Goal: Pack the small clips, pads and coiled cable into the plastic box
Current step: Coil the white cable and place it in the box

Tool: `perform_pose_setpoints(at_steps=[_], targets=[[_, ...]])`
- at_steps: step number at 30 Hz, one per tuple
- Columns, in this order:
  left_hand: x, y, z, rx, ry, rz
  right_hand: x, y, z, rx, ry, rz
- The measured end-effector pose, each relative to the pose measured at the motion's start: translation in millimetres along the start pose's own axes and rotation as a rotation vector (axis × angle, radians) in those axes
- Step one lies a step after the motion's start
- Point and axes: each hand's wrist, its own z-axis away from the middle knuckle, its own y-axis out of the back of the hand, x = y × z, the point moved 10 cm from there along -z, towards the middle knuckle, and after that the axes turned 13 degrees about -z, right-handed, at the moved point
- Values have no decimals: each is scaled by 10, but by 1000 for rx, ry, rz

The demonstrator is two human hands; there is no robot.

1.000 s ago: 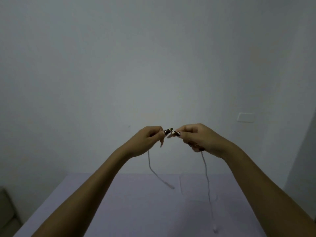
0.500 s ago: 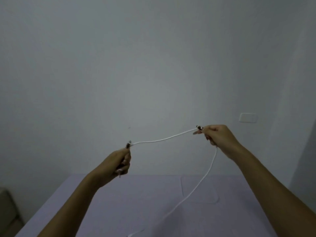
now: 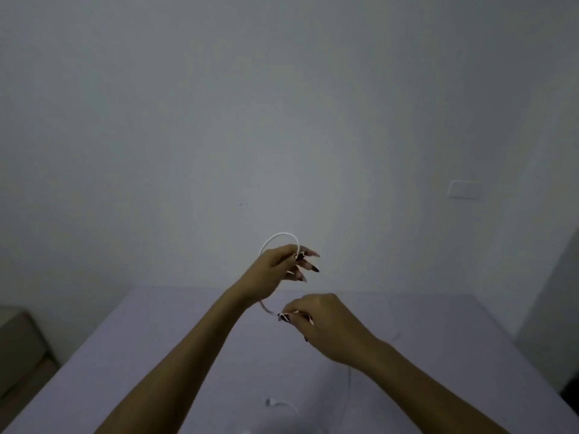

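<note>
**Winding the cable, first loop made**

My left hand [image 3: 275,266] is raised in front of me, thumb and forefinger pinching the thin white rubbery cable [image 3: 279,237], whose first loop arches just above my knuckles; my other fingers are spread out to the right, holding nothing. From under that hand the cable drops down and to the right to my right hand [image 3: 316,317], which sits lower and nearer to me and pinches the strand between thumb and fingertips [image 3: 286,314]. Below my right wrist the loose length trails down onto the pale lilac tabletop [image 3: 156,355], and its white plug end [image 3: 272,402] lies on the surface beneath both forearms.

I judge this to be the coiling step, barely begun: one turn made, most of the length slack. Next, my right hand should carry its strand up to my left and lay a second turn the same size, without twisting it. The plastic box, clips and pads are out of view.
</note>
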Motion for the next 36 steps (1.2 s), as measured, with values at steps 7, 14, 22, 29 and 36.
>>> perform_pose_setpoints(at_steps=[7, 14, 22, 29, 36], targets=[[-170, -196, 141, -111, -27, -110, -35, 165, 179, -119, -23, 222], [81, 226, 78, 29, -94, -127, 67, 177, 321, -194, -91, 259], [-28, -381, 406, -424, 79, 146, 69, 1104, 111, 151, -103, -175], [445, -444, 351, -564, 13, 1047, 269, 1059, -59, 384, -40, -523], [362, 122, -344, 43, 50, 1125, 265, 153, -128, 266, -97, -271]])
